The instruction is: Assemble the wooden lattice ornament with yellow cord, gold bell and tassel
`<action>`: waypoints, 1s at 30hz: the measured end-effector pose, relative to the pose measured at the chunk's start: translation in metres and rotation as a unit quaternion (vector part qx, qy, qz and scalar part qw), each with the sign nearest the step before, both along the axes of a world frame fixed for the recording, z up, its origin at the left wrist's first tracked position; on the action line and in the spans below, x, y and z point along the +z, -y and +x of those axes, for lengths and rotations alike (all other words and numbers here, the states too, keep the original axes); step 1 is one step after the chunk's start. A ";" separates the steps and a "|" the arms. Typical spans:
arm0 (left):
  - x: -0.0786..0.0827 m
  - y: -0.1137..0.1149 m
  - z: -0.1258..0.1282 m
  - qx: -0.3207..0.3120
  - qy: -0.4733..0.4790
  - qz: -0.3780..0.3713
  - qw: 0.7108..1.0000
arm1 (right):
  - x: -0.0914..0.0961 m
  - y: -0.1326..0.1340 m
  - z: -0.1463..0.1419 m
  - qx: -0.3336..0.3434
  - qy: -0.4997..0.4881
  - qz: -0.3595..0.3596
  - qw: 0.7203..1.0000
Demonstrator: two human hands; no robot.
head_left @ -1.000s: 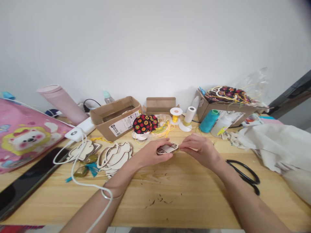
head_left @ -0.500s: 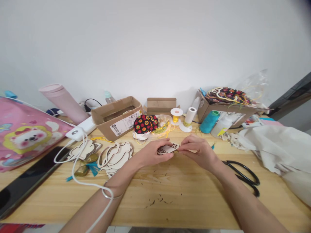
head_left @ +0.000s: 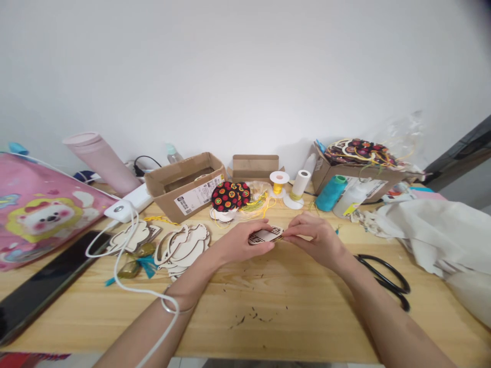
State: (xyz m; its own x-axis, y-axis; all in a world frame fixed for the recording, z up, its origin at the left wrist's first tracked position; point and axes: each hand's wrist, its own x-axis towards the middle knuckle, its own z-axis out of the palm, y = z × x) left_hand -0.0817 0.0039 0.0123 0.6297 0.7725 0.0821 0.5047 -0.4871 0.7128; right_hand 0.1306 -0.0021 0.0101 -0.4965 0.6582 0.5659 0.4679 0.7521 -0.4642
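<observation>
Head view shows my left hand and right hand together, pinching a small cut-out wooden tag just above the wooden table; it seems light and stiff but fragile across its fretwork, so its solid outer edges look safest to hold.

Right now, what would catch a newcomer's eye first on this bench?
First, the left hand and right hand at the centre of the wooden table, pinching a small cut-out tag between them. Just behind them sits a red-and-black patterned fabric disc. At the far left, a pink cartoon bag stands out.
</observation>
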 end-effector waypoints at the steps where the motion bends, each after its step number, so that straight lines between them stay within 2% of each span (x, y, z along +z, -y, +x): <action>1: 0.000 0.000 0.000 -0.001 0.000 0.000 1.000 | 0.001 0.000 0.000 -0.002 0.001 0.003 1.000; 21: 0.000 -0.001 0.001 0.003 0.001 -0.024 1.000 | 0.001 0.004 -0.005 0.017 0.007 0.014 1.000; 30: -0.001 -0.002 0.001 0.011 -0.010 -0.024 1.000 | -0.001 0.007 -0.009 0.014 0.069 0.037 0.997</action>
